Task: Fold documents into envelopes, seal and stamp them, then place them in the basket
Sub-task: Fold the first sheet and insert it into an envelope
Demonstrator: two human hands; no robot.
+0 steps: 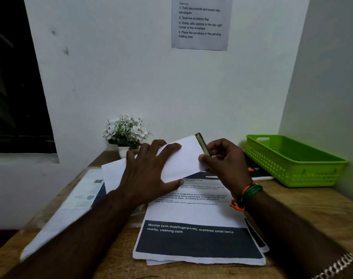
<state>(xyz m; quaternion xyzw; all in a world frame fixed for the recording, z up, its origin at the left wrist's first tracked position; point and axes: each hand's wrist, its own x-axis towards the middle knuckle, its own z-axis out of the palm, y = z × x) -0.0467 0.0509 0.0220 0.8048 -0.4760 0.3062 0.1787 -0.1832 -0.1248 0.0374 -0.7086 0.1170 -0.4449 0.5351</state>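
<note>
A white envelope (pixel 183 158) is held tilted above the desk, with a dark-edged folded document (pixel 202 144) sticking out of its right end. My left hand (pixel 149 172) holds the envelope, fingers spread over its top and thumb under its lower edge. My right hand (pixel 226 162) pinches the envelope's right end and the folded document. Below them lies a stack of printed documents (pixel 197 238) with dark blue bands. A green plastic basket (pixel 292 160) stands at the right against the wall; nothing shows inside it.
A small pot of white flowers (pixel 126 131) stands at the back of the wooden desk (pixel 304 210). A packet of white envelopes (pixel 79 200) lies at the left. A dark booklet (pixel 256 171) lies beside the basket. An instruction sheet (pixel 200 23) hangs on the wall.
</note>
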